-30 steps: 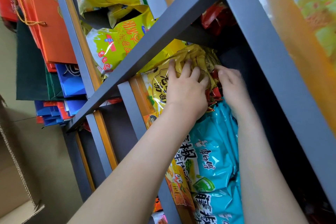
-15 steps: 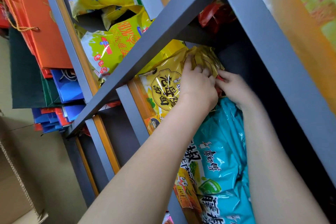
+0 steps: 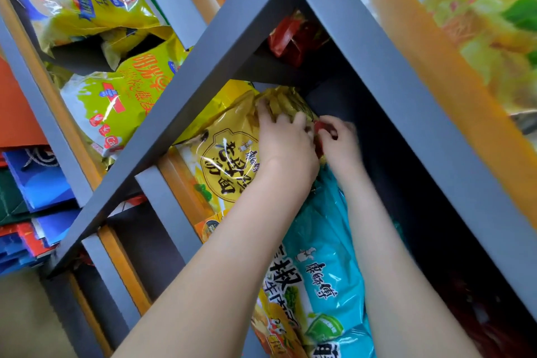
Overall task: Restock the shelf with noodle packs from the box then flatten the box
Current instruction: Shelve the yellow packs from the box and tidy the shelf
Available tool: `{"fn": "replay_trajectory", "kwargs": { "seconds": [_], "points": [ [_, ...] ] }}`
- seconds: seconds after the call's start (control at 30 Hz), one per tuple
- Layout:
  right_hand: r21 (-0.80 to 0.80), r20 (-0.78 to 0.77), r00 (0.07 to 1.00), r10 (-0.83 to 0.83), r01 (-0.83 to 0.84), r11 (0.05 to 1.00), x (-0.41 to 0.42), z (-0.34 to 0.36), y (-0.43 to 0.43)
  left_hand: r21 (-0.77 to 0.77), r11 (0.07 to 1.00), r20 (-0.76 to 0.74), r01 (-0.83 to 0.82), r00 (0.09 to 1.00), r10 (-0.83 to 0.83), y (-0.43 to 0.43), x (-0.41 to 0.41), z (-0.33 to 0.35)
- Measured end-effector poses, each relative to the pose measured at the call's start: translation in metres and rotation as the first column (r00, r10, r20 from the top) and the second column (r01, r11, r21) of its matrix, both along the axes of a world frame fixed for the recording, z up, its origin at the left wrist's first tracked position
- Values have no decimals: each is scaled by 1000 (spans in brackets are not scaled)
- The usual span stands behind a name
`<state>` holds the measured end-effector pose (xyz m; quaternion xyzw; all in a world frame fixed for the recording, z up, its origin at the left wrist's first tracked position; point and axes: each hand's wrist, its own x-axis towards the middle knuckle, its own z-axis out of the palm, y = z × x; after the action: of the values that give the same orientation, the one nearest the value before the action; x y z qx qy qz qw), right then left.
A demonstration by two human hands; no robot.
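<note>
Grip of the left hand [image 3: 283, 142] is spread: fingers flat on the yellow noodle pack [image 3: 226, 160], which lies on the shelf [image 3: 406, 113] beside the teal pack [image 3: 322, 241]. Right hand [image 3: 338, 139], flat a second ago, now pinches the edge of a red pack [image 3: 319, 126] — both sit deeper in.

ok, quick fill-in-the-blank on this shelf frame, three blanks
1. The left hand presses on the shiny ____ plastic noodle pack.
2. The right hand pinches a small ____ bit of wrapper.
3. Folded blue paper bags lie stacked at the view's ____ edge.
Missing words: yellow; red; left.
</note>
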<state>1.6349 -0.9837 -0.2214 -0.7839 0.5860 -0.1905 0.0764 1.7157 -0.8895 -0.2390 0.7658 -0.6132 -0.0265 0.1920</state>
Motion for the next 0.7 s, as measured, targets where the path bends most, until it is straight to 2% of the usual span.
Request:
{"fn": "replay_trajectory", "kwargs": {
  "seconds": [0.07, 0.2, 0.3, 0.43, 0.53, 0.7],
  "points": [
    [-7, -15, 999, 43, -43, 999, 0, 2, -4, -48, 999, 42, 0, 999, 2, -7, 3, -1],
    [-35, -162, 976, 144, -151, 988, 2, 6, -3, -137, 989, 101, 59, 994, -45, -16, 3, -13],
    [-37, -218, 967, 136, -147, 988, 4, 3, -9, -78, 990, 116, 115, 988, -106, -19, 3, -16],
    [-41, -259, 961, 94, -108, 993, 5, -2, -20, -4, 995, 132, 100, 986, -99, -26, 1, -13],
    [-2, -246, 961, 123, -127, 992, 6, 1, -25, 17, 995, 135, 97, 986, -99, -30, -1, -14],
    [28, -351, 929, 118, -115, 993, -10, 7, -25, 49, 992, 153, 114, 981, -121, -34, -1, -15]
  ]
}}
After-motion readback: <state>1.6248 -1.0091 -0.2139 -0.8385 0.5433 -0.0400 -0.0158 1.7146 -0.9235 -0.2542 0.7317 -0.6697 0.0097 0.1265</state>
